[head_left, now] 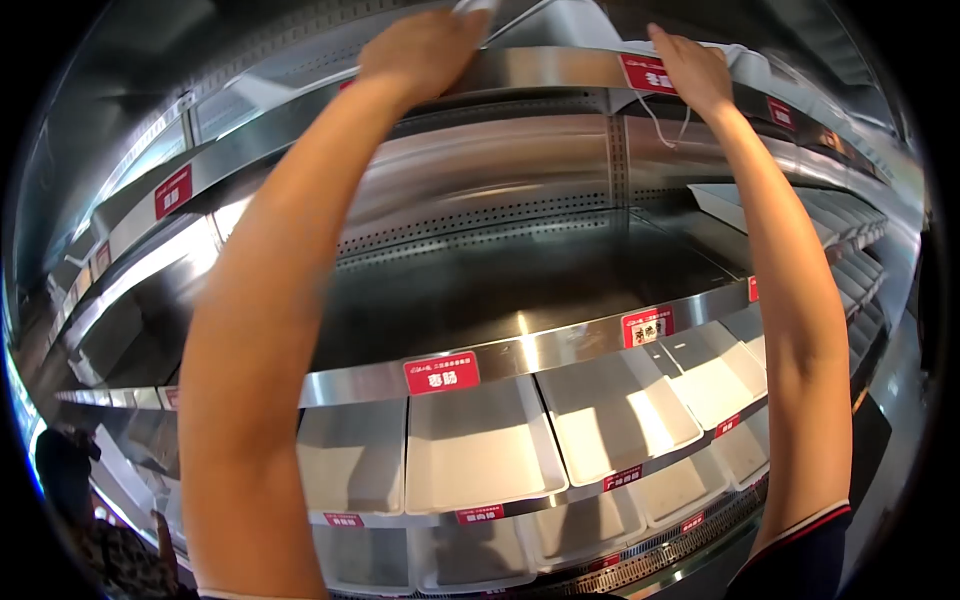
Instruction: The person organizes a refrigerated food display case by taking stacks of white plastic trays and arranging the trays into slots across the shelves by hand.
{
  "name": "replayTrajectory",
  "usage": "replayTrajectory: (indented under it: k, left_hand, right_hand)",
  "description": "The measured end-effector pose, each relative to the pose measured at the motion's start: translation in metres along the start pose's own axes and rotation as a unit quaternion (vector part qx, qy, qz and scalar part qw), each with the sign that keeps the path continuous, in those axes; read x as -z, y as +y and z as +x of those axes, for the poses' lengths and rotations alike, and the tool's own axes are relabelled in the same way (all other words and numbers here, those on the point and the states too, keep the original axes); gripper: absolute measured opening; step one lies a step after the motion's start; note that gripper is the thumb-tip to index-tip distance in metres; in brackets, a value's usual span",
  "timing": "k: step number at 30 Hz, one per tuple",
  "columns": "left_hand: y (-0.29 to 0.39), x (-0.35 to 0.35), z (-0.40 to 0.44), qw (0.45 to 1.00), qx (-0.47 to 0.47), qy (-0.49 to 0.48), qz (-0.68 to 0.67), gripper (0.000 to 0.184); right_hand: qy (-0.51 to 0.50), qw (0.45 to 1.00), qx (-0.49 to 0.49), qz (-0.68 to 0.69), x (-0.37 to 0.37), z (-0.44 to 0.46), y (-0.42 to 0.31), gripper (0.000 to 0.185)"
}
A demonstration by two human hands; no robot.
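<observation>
From where I'm standing, the left hand (425, 55) and right hand (692, 72) are reaching up to the top shelf (550, 68); I can't tell whether either is grasping anything. A white cord (671, 146) is dangling near the right hand. Lower down, white trays (480, 450) are sitting in rows.

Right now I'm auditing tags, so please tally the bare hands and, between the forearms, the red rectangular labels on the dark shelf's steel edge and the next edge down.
Bare hands, left hand and right hand: 2
Red rectangular labels, dark shelf's steel edge: 3 (one partly behind the right forearm)
Red rectangular labels, next edge down: 4
Total: 9
</observation>
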State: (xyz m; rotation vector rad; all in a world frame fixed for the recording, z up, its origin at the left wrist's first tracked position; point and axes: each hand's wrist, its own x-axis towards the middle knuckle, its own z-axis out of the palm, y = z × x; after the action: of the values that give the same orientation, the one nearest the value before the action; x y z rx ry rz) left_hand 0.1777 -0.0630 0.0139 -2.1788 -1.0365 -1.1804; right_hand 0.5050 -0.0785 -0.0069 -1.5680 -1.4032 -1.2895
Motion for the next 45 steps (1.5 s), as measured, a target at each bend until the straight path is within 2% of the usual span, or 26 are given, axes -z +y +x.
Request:
replayTrajectory:
  k: [1,3,4,5,6,8,11,14,18,21,23,24,26,28,30,32,33,35,36,37,38,39,40,41,43,45]
  left_hand:
    - [-0.009,-0.024,0.012,0.992,-0.050,0.103,0.049,0.070]
    - [0.018,-0.021,0.010,0.998,-0.016,0.026,0.053,0.055]
    - [0.033,-0.012,-0.006,0.984,-0.094,0.030,0.149,0.054]
    - [0.043,-0.005,-0.012,0.997,0.058,0.040,0.021,0.051]
    - [0.020,-0.027,-0.005,0.981,-0.037,0.188,0.021,0.048]
    - [0.006,-0.018,-0.026,0.940,-0.123,0.306,0.087,0.045]
    - [-0.035,0.008,-0.057,0.920,-0.157,0.290,0.213,0.036]
    - [-0.069,0.016,-0.070,0.948,-0.118,0.197,0.219,0.030]
    - [-0.066,0.001,-0.063,0.919,-0.144,0.293,0.221,0.025]
    - [-0.069,0.001,-0.062,0.920,-0.157,0.285,0.217,0.026]
    - [-0.072,0.006,-0.061,0.930,-0.154,0.248,0.224,0.027]
    - [-0.074,0.008,-0.061,0.934,-0.151,0.231,0.226,0.028]
    - [-0.079,0.009,-0.060,0.947,-0.129,0.212,0.204,0.031]
    - [-0.079,0.003,-0.055,0.958,-0.104,0.212,0.163,0.033]
    - [-0.083,-0.001,-0.057,0.943,-0.172,0.254,0.125,0.033]
    - [-0.094,-0.002,-0.067,0.921,-0.236,0.299,0.085,0.042]
    - [-0.092,0.022,-0.088,0.937,-0.225,0.256,0.078,0.049]
    - [-0.122,0.054,-0.116,0.905,-0.243,0.334,0.103,0.048]
    - [-0.146,0.081,-0.134,0.925,-0.215,0.304,0.079,0.049]
    - [-0.175,0.106,-0.155,0.926,-0.183,0.306,0.123,0.048]
    - [-0.222,0.123,-0.173,0.891,-0.172,0.369,0.199,0.053]
    - [-0.291,0.146,-0.184,0.889,-0.137,0.365,0.240,0.047]
    - [-0.307,0.168,-0.213,0.909,-0.031,0.361,0.206,0.046]
    - [-0.365,0.190,-0.226,0.898,-0.009,0.408,0.163,0.046]
    - [-0.451,0.230,-0.258,0.878,0.060,0.415,0.231,0.047]
    - [-0.514,0.258,-0.281,0.874,0.114,0.397,0.255,0.044]
  right_hand:
    - [0.010,0.999,0.020,-0.044,-0.004,0.001,0.003,0.043]
    - [0.053,0.982,0.072,-0.166,-0.019,0.006,0.016,0.040]
    - [0.105,0.980,0.086,-0.143,-0.022,0.001,0.016,0.035]
    - [0.087,0.982,0.087,-0.140,-0.025,0.005,0.022,0.035]
    - [0.111,0.977,0.110,-0.148,-0.030,0.009,0.029,0.038]
    - [0.164,0.968,0.148,-0.120,-0.044,0.012,0.040,0.042]
    - [0.170,0.967,0.116,-0.148,-0.051,0.009,0.042,0.042]
    - [0.191,0.961,0.130,-0.152,-0.080,0.024,0.068,0.050]
    - [0.153,0.967,0.103,-0.176,-0.095,0.034,0.091,0.057]
    - [0.135,0.958,0.107,-0.230,-0.109,0.047,0.111,0.054]
    - [0.153,0.988,-0.009,-0.010,-0.042,0.021,0.033,0.031]
    - [0.180,0.977,-0.061,0.099,-0.006,0.008,-0.008,0.036]
    - [0.294,0.944,-0.020,0.148,0.000,0.004,-0.015,0.028]
    - [0.349,0.920,-0.020,0.176,0.027,-0.009,-0.048,0.025]
    - [0.396,0.895,-0.008,0.205,0.046,-0.013,-0.075,0.024]
    - [0.410,0.857,0.092,0.299,0.059,-0.006,-0.098,0.022]
    - [0.415,0.823,0.130,0.366,0.071,-0.007,-0.128,0.022]
    - [0.373,0.819,0.198,0.388,0.114,-0.027,-0.202,0.022]
    - [0.354,0.832,0.228,0.361,0.129,-0.036,-0.234,0.021]
    - [0.335,0.842,0.259,0.335,0.145,-0.044,-0.266,0.020]
    - [0.337,0.835,0.290,0.325,0.148,-0.038,-0.291,0.018]
    - [0.339,0.828,0.319,0.312,0.148,-0.031,-0.314,0.016]
    - [0.343,0.822,0.346,0.296,0.149,-0.024,-0.338,0.016]
    - [0.342,0.816,0.371,0.281,0.152,-0.020,-0.365,0.016]
    - [0.299,0.792,0.408,0.341,0.168,-0.020,-0.435,0.016]
    - [0.291,0.794,0.396,0.357,0.188,-0.011,-0.516,0.013]
